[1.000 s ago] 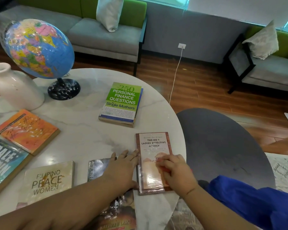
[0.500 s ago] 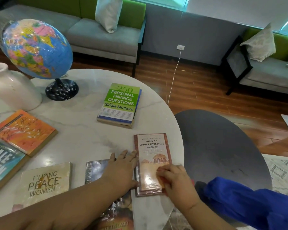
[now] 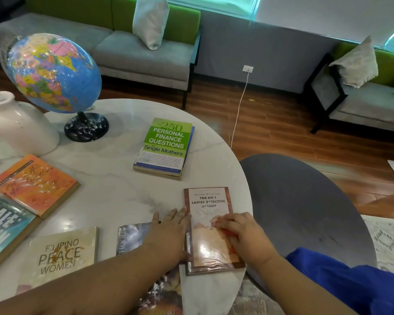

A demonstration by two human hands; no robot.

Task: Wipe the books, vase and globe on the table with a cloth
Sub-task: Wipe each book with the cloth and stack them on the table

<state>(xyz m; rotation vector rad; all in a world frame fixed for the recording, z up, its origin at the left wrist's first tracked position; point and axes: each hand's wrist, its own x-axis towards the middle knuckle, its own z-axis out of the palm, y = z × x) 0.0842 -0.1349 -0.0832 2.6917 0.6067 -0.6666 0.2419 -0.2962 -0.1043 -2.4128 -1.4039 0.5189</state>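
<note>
Right hand: fingers curled, palm down, bunched over a red-orange cloth. Only scraps of the cloth show under them, pressed onto the cover of a brown-bordered glossy paperback.
Left hand: flat, fingers straight and holding nothing, fingertips touching the paperback's left edge.

Paperback lies flat at the near right edge of the round white marble counter.
Left forearm crosses a dark grey book just left of the paperback, at the near edge.
Beige book sits further left along the same edge.
Teal book and orange book are at the left edge, flat, corners overlapping.
Green-covered finance book lies mid-counter toward the far right edge, well apart from the hands.
Blue globe on a black round base stands at the far left edge, with a white ceramic vase upright just beside it.

Off the counter's right edge: a dark grey oval surface, lower, with blue fabric over its near side.
</note>
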